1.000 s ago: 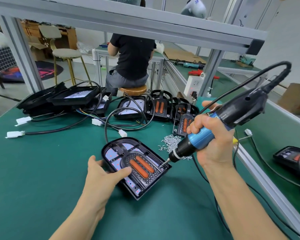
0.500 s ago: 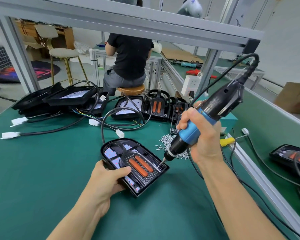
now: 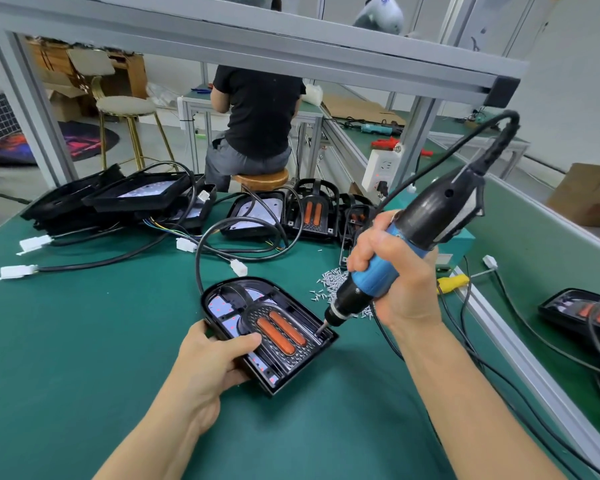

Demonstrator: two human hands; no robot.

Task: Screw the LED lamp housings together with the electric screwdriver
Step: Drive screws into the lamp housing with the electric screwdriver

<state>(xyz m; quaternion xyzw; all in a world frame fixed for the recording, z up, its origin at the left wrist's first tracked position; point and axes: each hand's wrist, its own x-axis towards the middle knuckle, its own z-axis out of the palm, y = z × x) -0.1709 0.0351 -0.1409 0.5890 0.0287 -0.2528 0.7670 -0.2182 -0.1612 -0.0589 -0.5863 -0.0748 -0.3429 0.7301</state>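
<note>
On the green bench mat [image 3: 84, 341]: a black LED lamp housing [image 3: 269, 336] lies flat near the middle, rounded end away from the person, square end towards them.
Housing face: two orange oblong strips [image 3: 281, 332] sit side by side on a ribbed oval panel; pale board sections show through the openings around it.
Housing cable: a black lead [image 3: 201, 258] loops up from the rounded end and ends in a white connector [image 3: 239, 267].
Left hand [image 3: 210, 362]: grips the near-left edge of the housing, thumb laid across the top face just beside the orange strips, fingers curled under the rim.
Right hand [image 3: 392, 271]: wrapped tightly round the blue grip of the electric screwdriver [image 3: 406, 244], fingers closed all round it.
Screwdriver: tilted, black upper body leaning up and to the right, its cord arching away from the top; the bit tip [image 3: 321, 329] touches the housing's right corner by the square end.
Loose screws [image 3: 333, 284]: a small silver pile on the mat just behind the screwdriver's nose, close to the housing.
Far edge of the mat: more black housings [image 3: 309, 216] and open trays [image 3: 136, 195] with tangled leads and white plugs.
Right side: another housing [image 3: 582, 313] with orange strips lies beyond the aluminium rail [image 3: 520, 355].
Behind the bench: a person in a black shirt [image 3: 257, 112] sits on a wooden stool, back to the camera.
</note>
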